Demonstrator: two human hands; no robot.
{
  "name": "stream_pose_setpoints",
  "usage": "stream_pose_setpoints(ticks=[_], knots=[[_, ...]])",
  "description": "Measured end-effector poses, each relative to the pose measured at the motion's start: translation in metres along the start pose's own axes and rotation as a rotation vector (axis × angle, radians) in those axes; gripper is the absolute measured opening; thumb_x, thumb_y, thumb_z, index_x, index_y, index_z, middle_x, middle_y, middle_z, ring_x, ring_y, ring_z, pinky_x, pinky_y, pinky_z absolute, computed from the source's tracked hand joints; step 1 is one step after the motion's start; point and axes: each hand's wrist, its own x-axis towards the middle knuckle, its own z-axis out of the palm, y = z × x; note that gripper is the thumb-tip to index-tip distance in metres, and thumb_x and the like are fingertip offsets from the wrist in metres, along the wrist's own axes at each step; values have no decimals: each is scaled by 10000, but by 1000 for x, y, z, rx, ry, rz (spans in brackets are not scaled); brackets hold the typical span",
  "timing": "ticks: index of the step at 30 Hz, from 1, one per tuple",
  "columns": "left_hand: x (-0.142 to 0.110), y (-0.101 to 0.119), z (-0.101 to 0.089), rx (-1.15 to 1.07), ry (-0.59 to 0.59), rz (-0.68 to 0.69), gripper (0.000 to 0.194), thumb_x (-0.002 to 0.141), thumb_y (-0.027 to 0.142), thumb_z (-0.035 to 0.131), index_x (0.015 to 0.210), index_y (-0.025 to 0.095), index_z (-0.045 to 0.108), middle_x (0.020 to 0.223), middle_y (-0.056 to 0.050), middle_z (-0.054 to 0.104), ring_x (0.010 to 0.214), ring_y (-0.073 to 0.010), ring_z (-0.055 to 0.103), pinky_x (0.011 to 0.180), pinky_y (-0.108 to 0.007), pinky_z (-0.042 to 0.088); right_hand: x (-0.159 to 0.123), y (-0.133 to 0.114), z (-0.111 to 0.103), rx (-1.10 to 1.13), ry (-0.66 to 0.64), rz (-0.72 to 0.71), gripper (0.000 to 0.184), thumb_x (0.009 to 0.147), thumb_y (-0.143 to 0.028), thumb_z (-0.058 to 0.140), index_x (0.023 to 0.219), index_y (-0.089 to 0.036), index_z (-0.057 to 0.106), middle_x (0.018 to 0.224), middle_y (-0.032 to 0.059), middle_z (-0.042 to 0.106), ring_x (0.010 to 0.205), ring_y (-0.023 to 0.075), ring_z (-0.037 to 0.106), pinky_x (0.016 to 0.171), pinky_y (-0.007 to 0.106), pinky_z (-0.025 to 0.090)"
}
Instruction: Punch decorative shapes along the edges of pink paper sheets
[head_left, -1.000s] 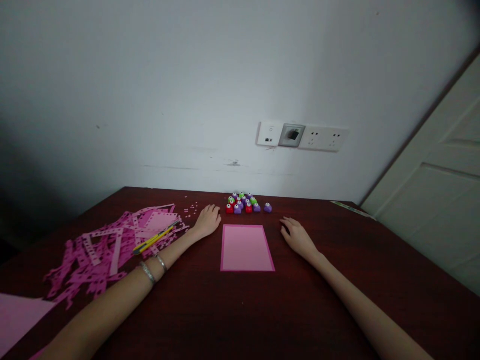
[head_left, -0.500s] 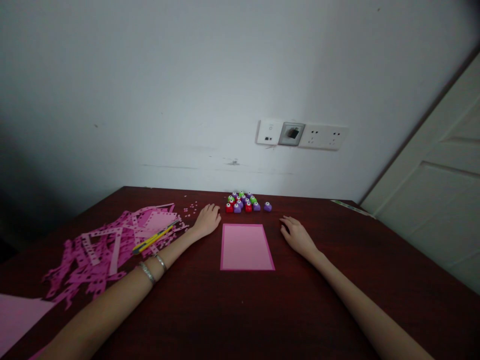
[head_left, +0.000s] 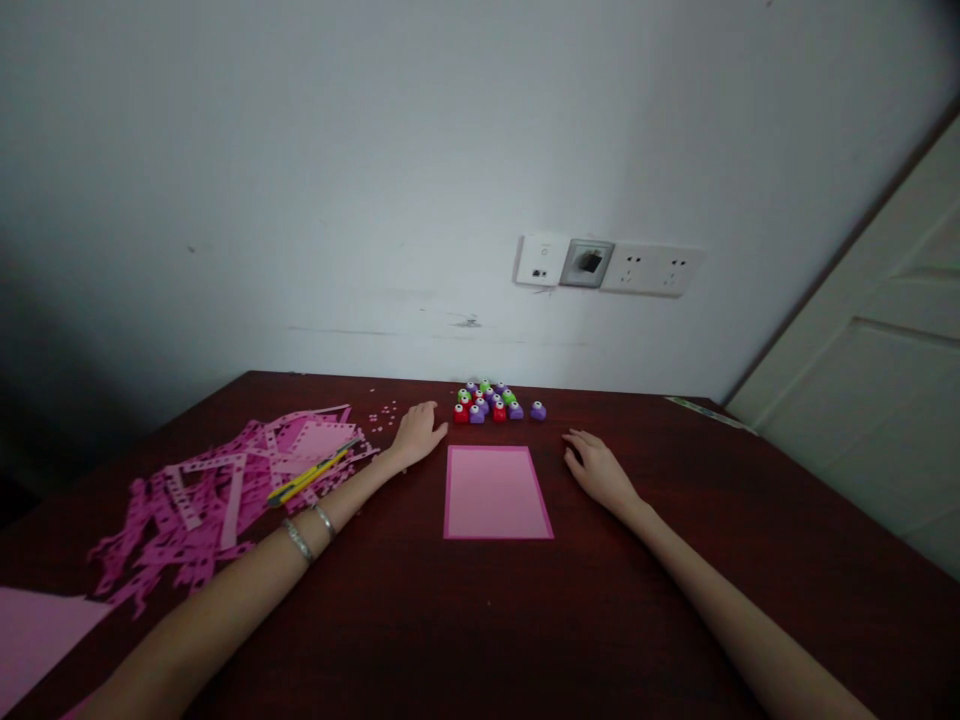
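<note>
My left hand lies on the dark red-brown table, thumb spread from the fingers and nothing in it. It is just left of a group of small craft punches in red, purple and green, without touching them. My right hand rests palm down, fingers stretched and apart, also holding nothing. Between the hands, nearer to me, lies a light pink paper sheet with a darker pink border. One purple punch stands apart at the group's right.
Left of my left forearm is a heap of punched pink paper strips, with a slim yellow craft knife on it. Tiny paper bits lie behind. Another pink sheet is at lower left. A ruler-like strip lies at the far right.
My left thumb has spread away from the fingers, and that hand has turned slightly. My right hand stays nearly where it was. The whole view has shifted a little.
</note>
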Motion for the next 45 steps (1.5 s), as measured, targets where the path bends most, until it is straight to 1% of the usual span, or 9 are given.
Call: stream_pose_setpoints(ticks=[5, 9, 14, 20, 27, 32, 35, 40, 45], knots=[[23, -3, -5, -134, -42, 7, 500, 736, 464, 605, 1103, 125, 573, 1138, -110, 588, 1056, -242, 527, 910, -323, 401, 1, 1, 0, 4, 7, 2, 352, 844, -199, 412, 1111, -72, 603, 1192, 192, 578, 1155, 281, 500, 996, 437, 381], [34, -1, -5, -197, -96, 43, 408, 681, 448, 662, 983, 174, 649, 1074, -67, 638, 1034, -251, 544, 911, -344, 393, 1, 1, -1, 9, 4, 4, 346, 842, -200, 416, 1106, -83, 607, 1190, 186, 581, 1149, 281, 504, 988, 435, 389], [35, 1, -2, -216, -85, 64, 327, 672, 395, 681, 927, 190, 668, 1075, -51, 644, 1077, -265, 508, 960, -385, 328, 1, 1, 0, 15, 8, 21, 340, 839, -203, 424, 1107, -104, 608, 1193, 174, 582, 1152, 279, 501, 984, 437, 388], [35, 1, -1, -235, -69, 75, 251, 698, 357, 668, 889, 195, 674, 1060, -47, 646, 1065, -257, 510, 961, -403, 310, 1, -1, -2, 17, 4, 21, 345, 844, -210, 417, 1098, -84, 611, 1186, 189, 583, 1134, 285, 511, 982, 439, 390], [36, 4, -16, -289, -39, 103, 235, 681, 358, 685, 841, 185, 683, 961, -43, 665, 999, -233, 546, 909, -354, 362, 1, -2, -3, 23, 8, 7, 342, 844, -204, 415, 1098, -87, 612, 1186, 188, 585, 1139, 283, 510, 985, 443, 388], [32, 19, -40, -394, -27, 192, 244, 712, 391, 650, 833, 180, 674, 910, -28, 666, 905, -193, 578, 843, -299, 401, 1, 0, -2, 30, 13, 6, 348, 849, -214, 410, 1102, -85, 611, 1191, 194, 581, 1145, 289, 505, 981, 453, 390], [24, 35, -49, -476, -35, 260, 233, 695, 388, 664, 810, 186, 676, 946, -34, 650, 949, -206, 563, 873, -319, 391, 1, 1, -1, 33, 10, 4, 349, 849, -215, 413, 1106, -83, 609, 1192, 190, 580, 1152, 286, 500, 990, 442, 384], [7, 57, -50, -488, -101, 355, 259, 664, 386, 701, 831, 189, 679, 1060, -56, 601, 1033, -214, 523, 921, -336, 374, 0, 0, -1, 60, 11, 14, 345, 849, -220, 420, 1103, -86, 610, 1200, 187, 573, 1159, 286, 493, 998, 446, 375], [-1, 72, -51, -469, -168, 401, 238, 676, 355, 702, 855, 200, 678, 1061, -48, 606, 1080, -216, 502, 963, -364, 341, 1, -1, -5, 134, 27, 41, 319, 835, -238, 454, 1062, -102, 632, 1165, 183, 586, 1130, 307, 501, 973, 475, 384]])
